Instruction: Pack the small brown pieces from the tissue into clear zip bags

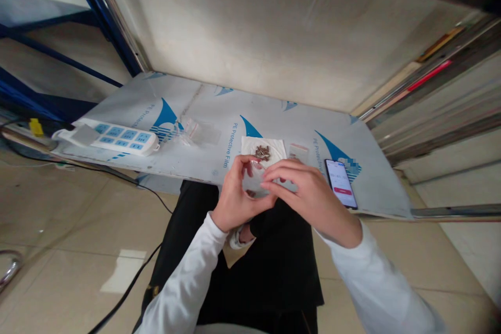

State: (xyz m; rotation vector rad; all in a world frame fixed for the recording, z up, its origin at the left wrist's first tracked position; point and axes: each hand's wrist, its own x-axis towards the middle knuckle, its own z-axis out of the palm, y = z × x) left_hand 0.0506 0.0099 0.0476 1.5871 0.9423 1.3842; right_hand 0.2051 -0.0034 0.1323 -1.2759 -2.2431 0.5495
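Between my hands is a small clear plastic bag with a few small brownish pieces low inside it. My left hand curves around the bag's left side, thumb below and fingers above, gripping it. The fingers of my right hand are pinched at the bag's right upper edge. Just beyond them, a pile of small screws lies on a white paper sheet. To the right of the sheet, another small clear bag with a reddish strip along its top lies flat.
A white power strip with blue sockets lies at the left of the film-covered table. Several clear bags are bunched near it. A lit phone rests at the right front edge. Black cable runs down across the floor.
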